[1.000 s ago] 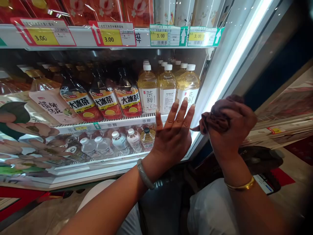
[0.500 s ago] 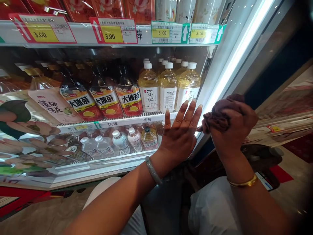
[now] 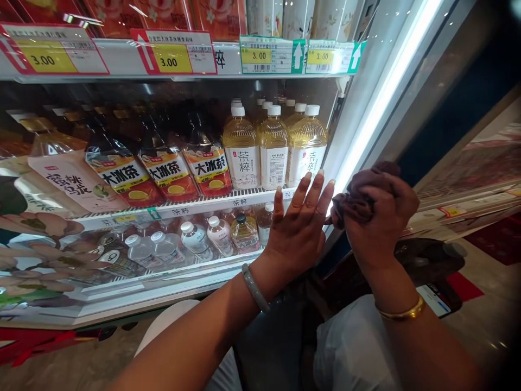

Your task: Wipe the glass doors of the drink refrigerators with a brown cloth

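Observation:
My left hand [image 3: 299, 231] is stretched flat with its fingers spread, in front of the glass door of a drinks fridge; I cannot tell whether the palm touches the glass. A grey bangle [image 3: 254, 288] is on that wrist. To its right, my right hand [image 3: 385, 222] is closed round a crumpled dark purple-brown cloth [image 3: 358, 198], close to the door's bright edge [image 3: 376, 114]. A gold bracelet [image 3: 402, 312] circles the right wrist. Behind the left fingertips stand pale yellow tea bottles [image 3: 273, 144] with white caps.
Dark iced tea bottles [image 3: 208, 168] and a tilted pink-labelled bottle [image 3: 75, 179] share the middle shelf. Smaller bottles [image 3: 197, 241] stand below. Price tags [image 3: 175, 57] line the upper shelf edge. A phone [image 3: 434, 301] lies at the lower right, on a dark surface.
The view has shifted slightly, so the shelves appear further left. My right hand and the cloth sit a little further left in view; my left hand has barely moved.

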Available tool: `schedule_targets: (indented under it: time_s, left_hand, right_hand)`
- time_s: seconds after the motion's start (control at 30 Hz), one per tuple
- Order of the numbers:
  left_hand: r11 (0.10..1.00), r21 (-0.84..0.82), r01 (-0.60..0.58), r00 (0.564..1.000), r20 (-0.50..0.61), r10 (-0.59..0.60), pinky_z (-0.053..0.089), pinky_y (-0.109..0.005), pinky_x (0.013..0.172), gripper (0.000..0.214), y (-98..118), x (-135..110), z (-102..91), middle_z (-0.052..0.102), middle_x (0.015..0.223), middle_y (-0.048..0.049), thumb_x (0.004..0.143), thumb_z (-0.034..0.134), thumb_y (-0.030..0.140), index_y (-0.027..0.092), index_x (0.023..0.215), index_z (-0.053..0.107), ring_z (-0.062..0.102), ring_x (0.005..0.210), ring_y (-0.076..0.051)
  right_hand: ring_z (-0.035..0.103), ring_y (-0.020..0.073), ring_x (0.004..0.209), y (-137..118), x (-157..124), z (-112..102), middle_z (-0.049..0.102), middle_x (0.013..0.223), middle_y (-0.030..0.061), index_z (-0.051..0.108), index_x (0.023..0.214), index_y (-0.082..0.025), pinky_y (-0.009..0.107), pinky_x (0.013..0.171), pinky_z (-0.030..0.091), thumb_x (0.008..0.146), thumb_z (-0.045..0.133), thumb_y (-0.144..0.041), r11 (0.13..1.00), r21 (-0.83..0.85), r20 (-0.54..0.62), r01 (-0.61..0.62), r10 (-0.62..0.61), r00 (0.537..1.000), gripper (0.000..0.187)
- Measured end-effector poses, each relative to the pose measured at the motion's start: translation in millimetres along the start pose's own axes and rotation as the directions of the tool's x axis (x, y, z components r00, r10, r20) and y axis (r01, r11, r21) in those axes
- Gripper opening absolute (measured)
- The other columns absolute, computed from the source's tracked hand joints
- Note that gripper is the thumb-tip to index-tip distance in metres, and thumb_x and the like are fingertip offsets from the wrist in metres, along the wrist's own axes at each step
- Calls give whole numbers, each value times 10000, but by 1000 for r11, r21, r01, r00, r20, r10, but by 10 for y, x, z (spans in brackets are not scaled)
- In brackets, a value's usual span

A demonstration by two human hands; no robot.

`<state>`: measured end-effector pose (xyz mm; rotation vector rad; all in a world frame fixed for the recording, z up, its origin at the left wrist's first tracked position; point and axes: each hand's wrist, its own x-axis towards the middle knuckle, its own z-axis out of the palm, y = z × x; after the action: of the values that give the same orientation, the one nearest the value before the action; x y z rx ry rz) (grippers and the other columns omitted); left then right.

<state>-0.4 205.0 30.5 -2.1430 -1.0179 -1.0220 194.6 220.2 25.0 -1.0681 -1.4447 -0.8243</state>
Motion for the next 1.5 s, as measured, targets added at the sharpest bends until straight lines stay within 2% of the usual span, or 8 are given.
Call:
schedule_targets:
  time_s: [0.27,0.5,0.67,0.8,1.0,1.13,1.27,1.5]
  left_hand:
    - [999,32,26,999,-43,-24,-112,-534,1345,729,31,50,29,208,1750,-94,987,503,238,120,1663,257,8,1664,-243]
    - [1000,-22,15,999,-36,-16,-125,-542,1341,817,-19,0,16,232,1749,-117,911,535,197,104,1667,238,16,1666,-250]
    - [1000,25,6,998,-69,-4,-101,-543,1348,779,-45,-62,54,236,1738,-134,934,528,197,67,1654,262,65,1665,-268]
    - [999,41,11,998,-69,-9,-93,-533,1349,781,-65,-81,29,241,1730,-140,930,531,197,66,1653,266,51,1663,-262]
    - [999,31,31,996,-82,-28,-94,-531,1345,798,-126,-55,-54,205,1730,-140,935,555,225,71,1657,253,24,1661,-253]
    - [998,44,45,991,-124,-40,-91,-536,1344,771,-201,-48,-87,268,1711,-164,982,535,261,62,1661,229,37,1660,-250]
    - [998,42,43,991,-126,-38,-92,-544,1340,779,-267,-51,-122,219,1721,-161,967,532,232,59,1662,223,26,1660,-254]
    - [997,44,64,990,-132,-57,-85,-593,1328,787,-324,-45,-217,95,1730,-151,987,548,283,57,1660,208,-7,1656,-282]
  right_hand:
    - [591,281,1329,-210,-81,-51,634,1327,41,679,1137,-311,492,1142,523,852,787,-234,977,63,203,202,-211,956,314]
    - [579,316,1306,-105,-10,10,560,1395,106,652,1176,-263,536,1093,522,815,832,-365,998,36,19,-47,47,999,416]
    - [560,299,1350,-414,-66,56,576,1375,71,654,1179,-277,527,1151,501,868,776,-292,991,115,98,66,-78,992,334]
    - [582,278,1327,-292,-34,26,611,1329,33,677,1108,-305,506,1160,517,860,802,-278,979,121,144,164,-181,973,279]
    - [584,328,1339,-235,99,72,576,1409,98,659,1184,-255,592,1136,520,839,831,-359,994,105,-25,30,-27,999,399]
    - [561,301,1397,-495,77,96,604,1403,55,658,1194,-291,576,1207,489,899,763,-270,963,207,97,171,-194,976,315]
    - [563,281,1393,-438,53,72,644,1348,28,677,1149,-298,546,1221,483,876,788,-242,936,227,151,269,-307,940,301]
    - [575,334,1360,-402,143,118,564,1447,98,649,1212,-276,632,1182,459,870,800,-358,992,123,-29,4,-1,1000,382]
